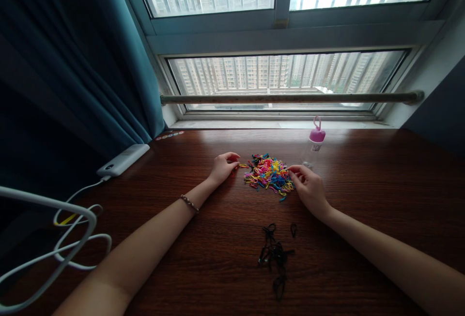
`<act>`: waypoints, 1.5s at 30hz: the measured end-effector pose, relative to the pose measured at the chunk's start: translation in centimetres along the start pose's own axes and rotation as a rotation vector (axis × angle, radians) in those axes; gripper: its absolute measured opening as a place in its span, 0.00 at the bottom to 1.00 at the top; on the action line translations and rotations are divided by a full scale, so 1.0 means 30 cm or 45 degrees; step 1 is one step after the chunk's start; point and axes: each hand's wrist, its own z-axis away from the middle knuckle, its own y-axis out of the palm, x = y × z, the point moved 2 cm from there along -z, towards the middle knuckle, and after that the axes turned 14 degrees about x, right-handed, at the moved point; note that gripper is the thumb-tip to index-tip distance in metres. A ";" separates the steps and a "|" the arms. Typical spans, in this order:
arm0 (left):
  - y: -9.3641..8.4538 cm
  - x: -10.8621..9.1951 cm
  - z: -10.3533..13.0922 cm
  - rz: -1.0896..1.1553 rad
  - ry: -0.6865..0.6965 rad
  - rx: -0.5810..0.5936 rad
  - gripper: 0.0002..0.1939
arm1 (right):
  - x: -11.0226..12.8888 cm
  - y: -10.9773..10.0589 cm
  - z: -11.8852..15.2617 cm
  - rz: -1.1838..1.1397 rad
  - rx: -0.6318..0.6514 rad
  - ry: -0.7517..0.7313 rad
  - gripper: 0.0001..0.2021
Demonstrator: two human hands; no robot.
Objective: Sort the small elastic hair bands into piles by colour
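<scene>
On the surface, our piled colourful bands seemed light, stretchy, best pinched by one loop; left grip and right grip sat nearly closed either side, their hold unclear to us.

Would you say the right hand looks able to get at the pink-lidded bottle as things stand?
Probably yes: the bottle stands just beyond the right hand, with nothing visible between them, though that hand is at the colourful pile.
</scene>
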 end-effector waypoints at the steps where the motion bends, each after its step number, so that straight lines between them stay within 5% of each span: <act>1: -0.001 0.001 -0.002 0.048 -0.012 -0.007 0.11 | 0.007 -0.001 0.002 -0.018 0.000 -0.030 0.10; 8: -0.013 -0.003 -0.010 0.307 -0.043 -0.115 0.15 | 0.078 0.016 0.045 -0.053 0.153 -0.364 0.06; 17: -0.013 -0.014 -0.005 0.440 -0.046 -0.115 0.18 | 0.195 0.048 0.165 0.171 0.668 -1.083 0.09; 21: -0.014 -0.024 -0.004 0.443 -0.020 -0.117 0.16 | 0.165 0.037 0.139 0.071 0.472 -0.867 0.09; 26: 0.014 -0.084 0.019 0.397 0.090 -0.151 0.13 | 0.064 0.015 0.044 -0.187 0.086 -0.209 0.08; 29: 0.069 -0.165 0.074 0.338 0.169 -0.120 0.10 | 0.021 0.017 0.013 -0.334 0.026 0.040 0.10; 35: 0.195 -0.357 0.235 0.049 0.746 0.503 0.06 | 0.012 0.031 0.012 -0.218 0.144 0.034 0.09; 39: 0.221 -0.390 0.285 -0.167 1.015 0.767 0.10 | 0.009 0.030 0.015 0.098 0.104 0.105 0.08; 42: 0.215 -0.363 0.264 -0.244 1.042 0.746 0.11 | 0.006 0.034 0.016 0.300 0.145 0.143 0.08; 45: 0.173 -0.302 0.198 -0.245 0.847 0.435 0.09 | 0.006 0.037 0.019 0.412 0.185 0.165 0.10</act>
